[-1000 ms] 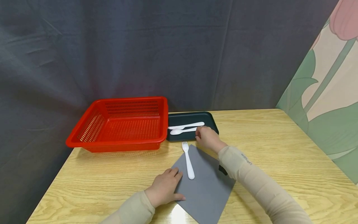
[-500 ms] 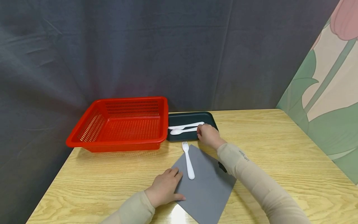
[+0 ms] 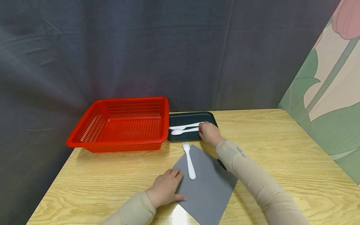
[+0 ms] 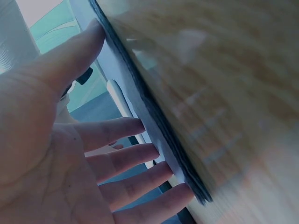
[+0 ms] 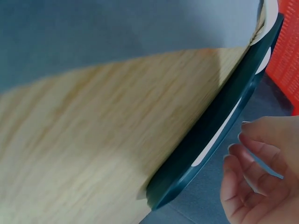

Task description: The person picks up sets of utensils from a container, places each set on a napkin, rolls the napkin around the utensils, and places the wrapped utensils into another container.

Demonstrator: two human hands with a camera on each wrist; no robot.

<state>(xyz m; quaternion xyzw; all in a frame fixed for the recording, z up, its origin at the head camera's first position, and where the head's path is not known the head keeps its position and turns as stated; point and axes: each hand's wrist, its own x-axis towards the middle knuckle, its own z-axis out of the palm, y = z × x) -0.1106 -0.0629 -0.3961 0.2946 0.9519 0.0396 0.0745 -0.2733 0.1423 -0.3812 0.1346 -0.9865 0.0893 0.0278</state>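
Beyond the spread-fingered, empty left hand (image 3: 165, 188), fork (image 3: 189, 161) is lying out; beside half-curled, empty right hand (image 3: 211, 133), spoon (image 3: 179, 132) and knife (image 3: 189, 125) are remaining.

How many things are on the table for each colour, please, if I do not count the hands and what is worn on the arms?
White: 3 (fork, spoon, knife)
Red: 1 (basket)
Dark green: 1 (tray)
Grey: 1 (layered square sheet, counted as one piece)
Total: 6
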